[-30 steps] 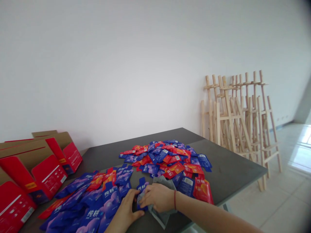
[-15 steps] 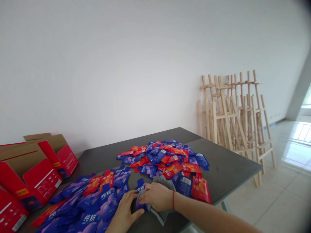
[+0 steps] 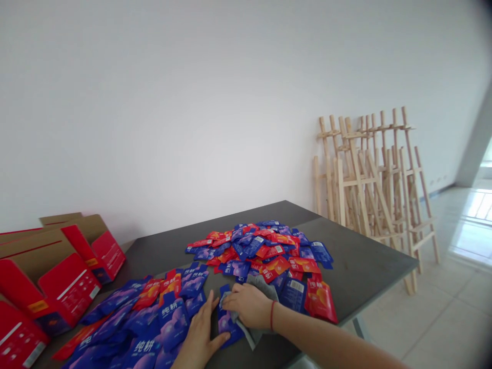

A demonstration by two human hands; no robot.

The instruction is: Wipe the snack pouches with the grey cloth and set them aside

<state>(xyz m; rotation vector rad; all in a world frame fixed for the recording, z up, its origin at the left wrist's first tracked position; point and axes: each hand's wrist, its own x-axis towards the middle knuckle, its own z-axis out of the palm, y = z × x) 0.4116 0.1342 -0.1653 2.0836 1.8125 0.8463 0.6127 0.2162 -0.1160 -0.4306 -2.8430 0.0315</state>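
A blue pouch (image 3: 227,324) lies flat on the dark table (image 3: 154,254) near its front edge. My left hand (image 3: 200,333) rests at the pouch's left side, fingers apart, thumb on its lower part. Bunched under my right hand (image 3: 249,306) is a grey cloth (image 3: 265,288); the fingers grip it against the pouch's upper right. A red band circles the right wrist. To the left lie overlapping blue and red pouches (image 3: 171,320). Behind the right hand spreads a larger heap of red and blue pouches (image 3: 251,246).
Open red cardboard boxes (image 3: 73,287) stand along the table's left side. Several wooden easels (image 3: 357,179) lean near the white wall, beyond the table's right side. A table leg shows below the right edge.
My left fingers have spread and straightened, off the pouch's top. My right hand and the cloth have shifted slightly up and right, showing more of the pouch.
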